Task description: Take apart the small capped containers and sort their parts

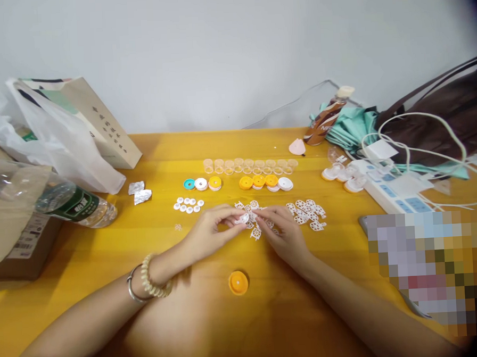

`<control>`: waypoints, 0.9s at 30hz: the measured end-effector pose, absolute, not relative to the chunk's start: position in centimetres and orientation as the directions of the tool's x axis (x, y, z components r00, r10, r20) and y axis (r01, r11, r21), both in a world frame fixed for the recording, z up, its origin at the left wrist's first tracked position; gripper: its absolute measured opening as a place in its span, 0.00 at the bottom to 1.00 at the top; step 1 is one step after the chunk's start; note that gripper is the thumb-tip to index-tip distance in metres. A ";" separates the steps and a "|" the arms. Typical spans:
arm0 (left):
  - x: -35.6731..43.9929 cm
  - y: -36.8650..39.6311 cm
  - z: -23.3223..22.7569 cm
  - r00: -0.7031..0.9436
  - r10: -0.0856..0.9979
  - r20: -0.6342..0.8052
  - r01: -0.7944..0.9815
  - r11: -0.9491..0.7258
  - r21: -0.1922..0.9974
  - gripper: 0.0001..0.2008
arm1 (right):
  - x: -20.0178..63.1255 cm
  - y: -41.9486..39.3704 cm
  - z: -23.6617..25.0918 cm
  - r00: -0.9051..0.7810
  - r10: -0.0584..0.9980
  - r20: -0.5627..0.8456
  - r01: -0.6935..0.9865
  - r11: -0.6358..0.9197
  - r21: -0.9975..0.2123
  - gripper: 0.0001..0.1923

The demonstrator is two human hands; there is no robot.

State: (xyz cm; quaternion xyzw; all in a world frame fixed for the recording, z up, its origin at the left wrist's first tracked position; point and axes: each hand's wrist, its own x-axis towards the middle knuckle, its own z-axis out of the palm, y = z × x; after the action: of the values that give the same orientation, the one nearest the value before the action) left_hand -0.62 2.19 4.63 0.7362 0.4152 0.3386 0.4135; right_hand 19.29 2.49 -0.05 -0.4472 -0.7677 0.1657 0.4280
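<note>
My left hand pinches a small white plastic wheel piece between thumb and fingers. Close beside it, the fingertips of my right hand are pressed together; what they hold, if anything, is too small to make out. Under and behind the fingertips lies a loose pile of white spoked wheel pieces, and more spoked pieces spread to the right. An orange round cap rests on the table nearer to me. Several small white discs are grouped left of my hands.
Farther back stand a row of clear cups and several coloured caps. A water bottle and paper bag occupy the left. On the right are a power strip, cables, a drink bottle and a blurred-out object.
</note>
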 end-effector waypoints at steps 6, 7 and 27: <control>-0.3 0.9 4.6 0.561 0.776 0.289 0.427 -0.570 0.702 0.13 | 18.6 0.4 0.3 -0.243 0.851 0.466 0.306 0.523 -0.795 0.11; -0.2 0.6 4.5 0.579 0.759 0.298 0.429 -0.595 0.680 0.14 | 18.4 0.1 0.3 -0.242 0.849 0.470 0.285 0.525 -0.802 0.09; -0.7 0.7 6.3 0.643 0.746 0.175 0.559 -0.613 0.559 0.13 | 29.2 6.5 3.2 -0.151 0.986 0.067 0.856 0.164 -0.490 0.10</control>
State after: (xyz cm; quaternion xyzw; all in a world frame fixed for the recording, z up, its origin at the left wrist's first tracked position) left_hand -0.70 0.71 6.32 0.8756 0.3725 0.1994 0.2341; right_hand 29.20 6.46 3.23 -0.6232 -0.7390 0.1716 0.1901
